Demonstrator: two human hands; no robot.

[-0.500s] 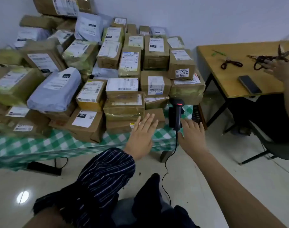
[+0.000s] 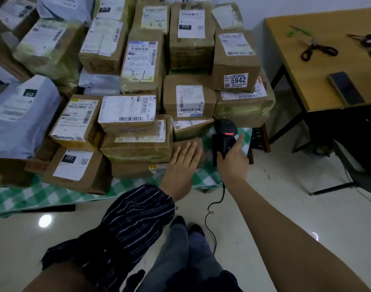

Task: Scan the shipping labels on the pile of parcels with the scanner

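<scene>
Scanner gripped in right hand, beside parcels.

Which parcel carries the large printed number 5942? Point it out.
The brown box at the pile's right edge, resting on a tape-wrapped parcel; only its front sticker reads 5942.

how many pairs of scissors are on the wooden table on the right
2: small green-handled scissors near the far edge of the wooden table, black-handled scissors just nearer. A dark thing at the picture's right edge may be a third.
</scene>
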